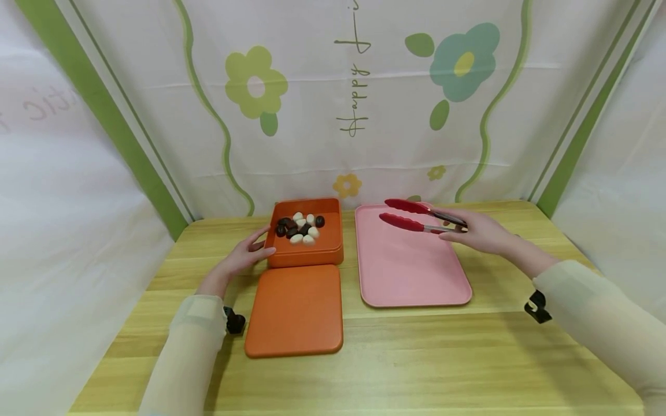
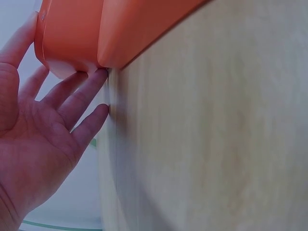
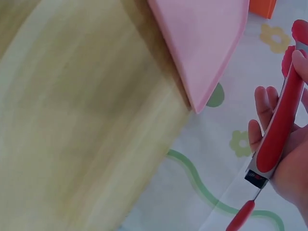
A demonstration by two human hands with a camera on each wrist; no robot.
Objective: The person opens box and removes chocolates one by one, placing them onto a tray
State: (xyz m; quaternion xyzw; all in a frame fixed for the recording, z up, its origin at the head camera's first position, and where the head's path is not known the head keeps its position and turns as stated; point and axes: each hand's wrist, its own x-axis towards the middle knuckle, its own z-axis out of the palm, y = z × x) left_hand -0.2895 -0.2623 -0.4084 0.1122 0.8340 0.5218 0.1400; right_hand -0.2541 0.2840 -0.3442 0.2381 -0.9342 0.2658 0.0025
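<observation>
My left hand [image 1: 242,257] is at the left wall of a square orange box [image 1: 333,254], its fairly straight fingers touching the side, with the thumb near the front rim. In the left wrist view these fingers [image 2: 84,94] meet the box's corner. Inside the box lie several white and black pebble-like pieces [image 1: 309,239]. My right hand [image 1: 484,231] grips red-tipped metal tongs [image 1: 403,223] above a pink tray [image 1: 411,271]. The tongs point left, their two arms apart with nothing between the tips. In the right wrist view, fingers and thumb wrap the red handle [image 3: 281,127].
A flat orange lid [image 1: 296,312] lies just in front of the box. The pink tray is right of both, on a wooden table [image 1: 406,364]. A white cloth with flowers [image 1: 312,138] hangs behind the table, and white sheets hang at both sides.
</observation>
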